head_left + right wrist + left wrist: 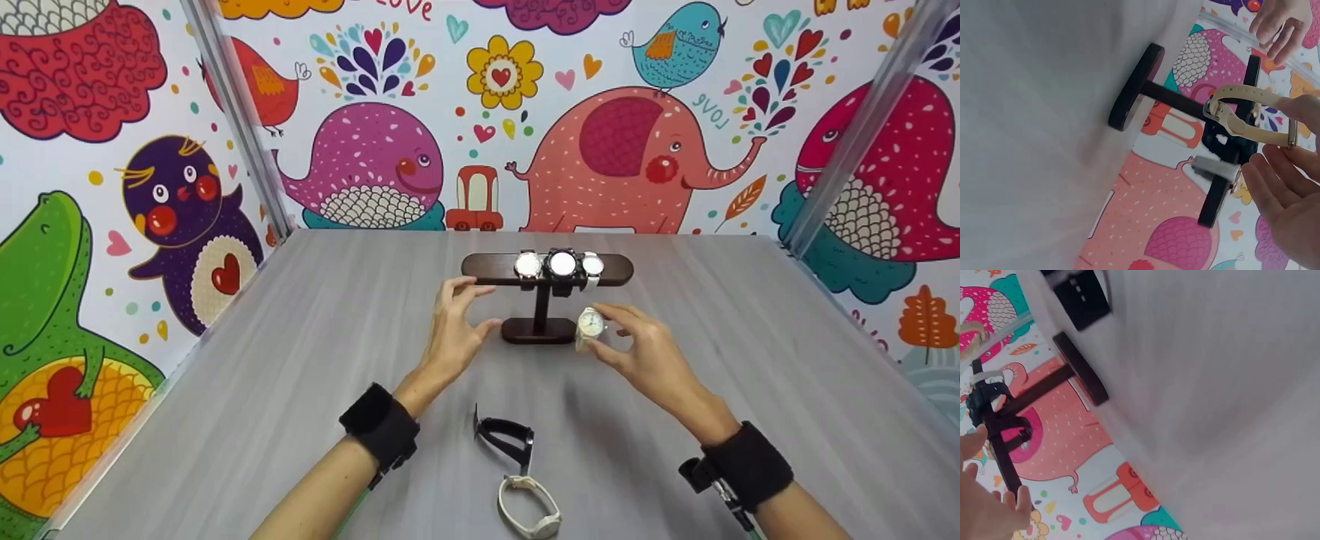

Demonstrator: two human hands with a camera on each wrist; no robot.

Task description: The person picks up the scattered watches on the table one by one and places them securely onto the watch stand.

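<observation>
A wristwatch [591, 324] with a cream strap and round pale dial is pinched between the thumb and fingers of my right hand [651, 354]. Its strap forms a closed loop in the right wrist view. Just behind it stands a dark wooden watch stand [480, 266] with an oval base. Three watches sit on its bar: a dark-strapped one [528, 265], a black one [562, 263] and a white-strapped one [592, 265]. My left hand [450, 330] is by the bar's left end, fingers apart and holding nothing; whether a fingertip touches the bar I cannot tell.
Nearer me on the grey table [337, 315] lie a black-strapped watch [506, 439] and a white watch [529, 508], both looped. Panels printed with cartoon animals [615, 165] enclose the table's back and sides.
</observation>
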